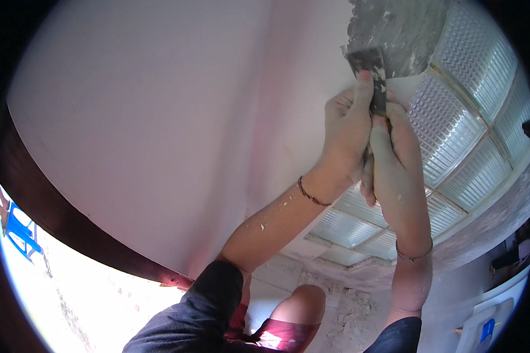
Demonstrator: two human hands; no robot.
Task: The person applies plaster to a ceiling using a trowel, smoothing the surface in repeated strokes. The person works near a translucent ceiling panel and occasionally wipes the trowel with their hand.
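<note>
A putty knife [378,97] with a dark, plaster-smeared blade is raised in front of the wall, its blade pointing up. My right hand [396,159] is closed round its handle, thumb laid along it. My left hand [348,126] is closed beside it, with the thumb pressed on the metal near the blade and the other fingers curled behind. Just beyond the blade is a rough grey patch [400,35] on the pale wall [159,117]; whether the blade touches it I cannot tell. Dried whitish specks dot both forearms.
Ribbed glass blocks [447,126] form a window panel right of my hands. At the far left, a dark reddish-brown edge [70,200] borders the wall, with a blue plastic chair [22,235] beyond it. Crumbled debris [353,315] lies below; a white plastic object [474,329] stands lower right.
</note>
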